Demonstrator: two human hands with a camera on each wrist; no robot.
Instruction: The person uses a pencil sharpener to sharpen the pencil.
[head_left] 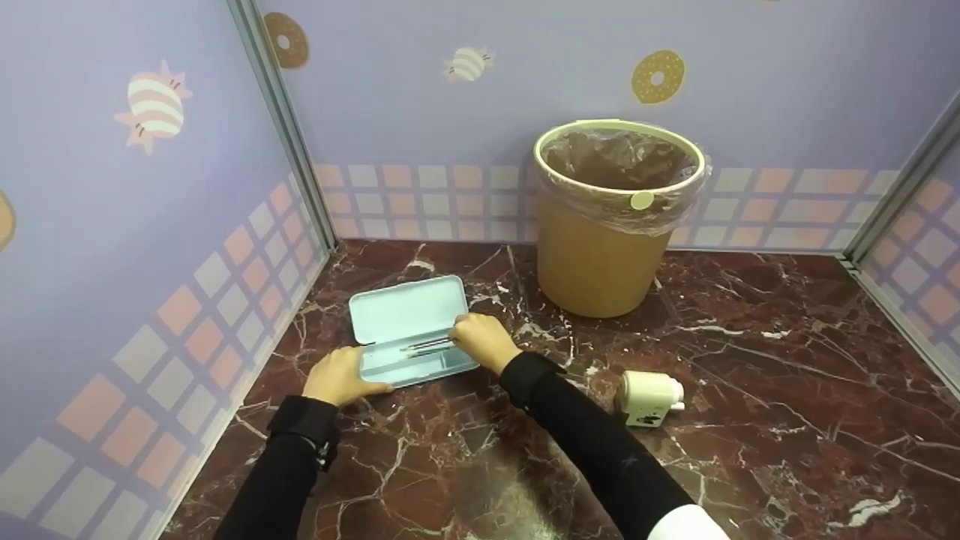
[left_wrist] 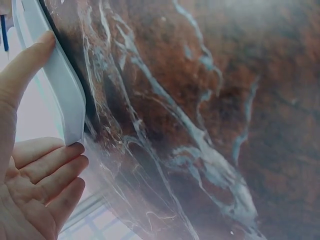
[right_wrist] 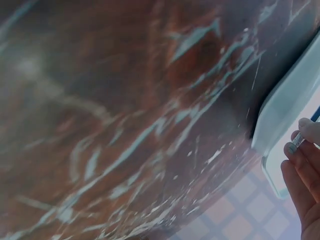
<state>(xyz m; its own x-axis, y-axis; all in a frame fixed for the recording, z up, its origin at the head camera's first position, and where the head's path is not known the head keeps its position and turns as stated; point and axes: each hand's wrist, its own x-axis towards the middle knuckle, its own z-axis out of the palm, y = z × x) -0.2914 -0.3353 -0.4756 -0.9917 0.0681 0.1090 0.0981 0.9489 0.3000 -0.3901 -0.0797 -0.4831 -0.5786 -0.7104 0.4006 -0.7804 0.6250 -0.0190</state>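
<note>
A light blue pencil case [head_left: 409, 311] lies with its lid raised toward the back. My left hand [head_left: 337, 376] holds its left end, the thumb [left_wrist: 32, 57] along the front wall and the fingers [left_wrist: 57, 167] at the end corner. Over the right part of the tray, my right hand [head_left: 484, 341] pinches the end of a slim dark blue pencil [right_wrist: 316, 116] between thumb and finger. Pencil tips [head_left: 416, 349] point left inside the case; how many pencils there are, I cannot tell, as the right hand partly hides them.
To the right of my right forearm stands a cream crank pencil sharpener [head_left: 646, 396]. Farther back is a tan bin [head_left: 600, 262] lined with a clear bag. Patterned panels [head_left: 442, 112] border the dark red marble tabletop [head_left: 787, 360] on the left, back and right.
</note>
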